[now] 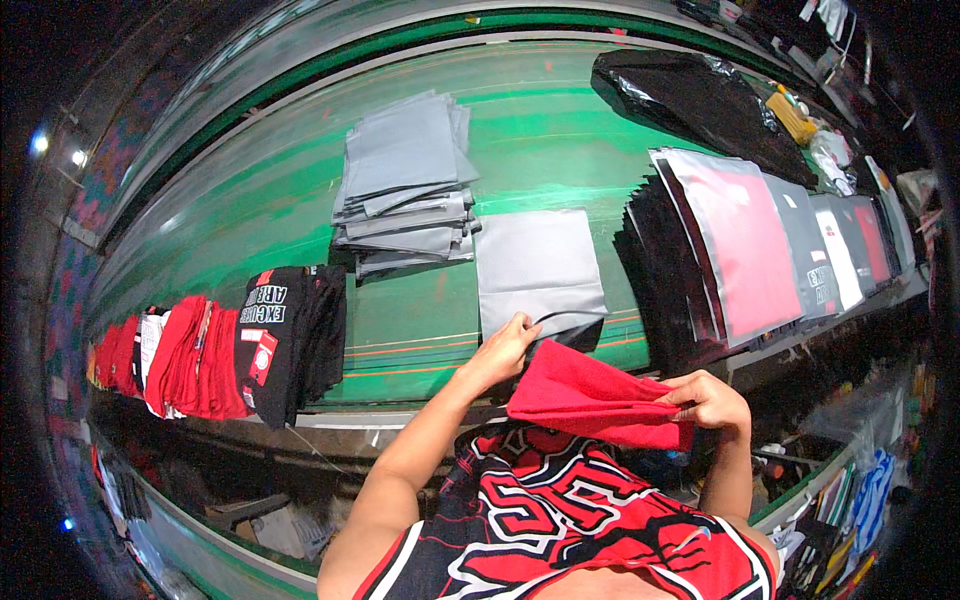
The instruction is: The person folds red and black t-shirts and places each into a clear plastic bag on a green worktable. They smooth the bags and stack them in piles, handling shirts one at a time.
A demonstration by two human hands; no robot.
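A folded red garment (592,397) hangs at the table's front edge, its right end gripped by my right hand (705,401). My left hand (506,349) pinches the near, open edge of a frosted plastic bag (540,259) that lies flat on the green table. The bag's mouth is raised a little at my fingers, and a dark gap shows beneath it. Behind and to the left stands a stack of similar grey plastic bags (409,161).
Folded black garments (289,330) and red garments (195,360) lie at the left on the green table (412,322). Bagged garments (742,247) are piled at the right. Beyond them rests a large black plastic bag (690,97). The table's metal edge (360,420) runs before me.
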